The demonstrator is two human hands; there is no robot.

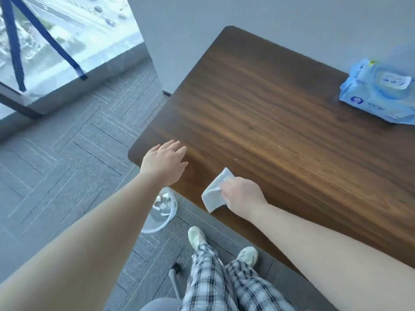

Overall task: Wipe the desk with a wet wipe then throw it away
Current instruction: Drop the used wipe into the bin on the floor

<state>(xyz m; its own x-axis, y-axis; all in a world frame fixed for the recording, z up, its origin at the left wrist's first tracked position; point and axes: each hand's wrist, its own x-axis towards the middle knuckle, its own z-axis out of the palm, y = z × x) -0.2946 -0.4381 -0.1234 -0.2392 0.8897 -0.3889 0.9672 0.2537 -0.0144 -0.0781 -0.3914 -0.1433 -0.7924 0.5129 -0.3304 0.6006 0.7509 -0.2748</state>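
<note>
A dark wooden desk fills the right half of the view. My right hand grips a white wet wipe and presses it flat on the desk close to the near edge. My left hand rests over the desk's near left corner, palm down, fingers apart, holding nothing. A clear round bin with several crumpled white wipes inside stands on the floor under that corner, partly hidden by my left forearm.
A blue pack of wet wipes lies at the desk's far right, by the grey wall. Grey carpet tiles cover the floor; a floor-level window is at the upper left. My legs and shoes stand by the desk's near edge.
</note>
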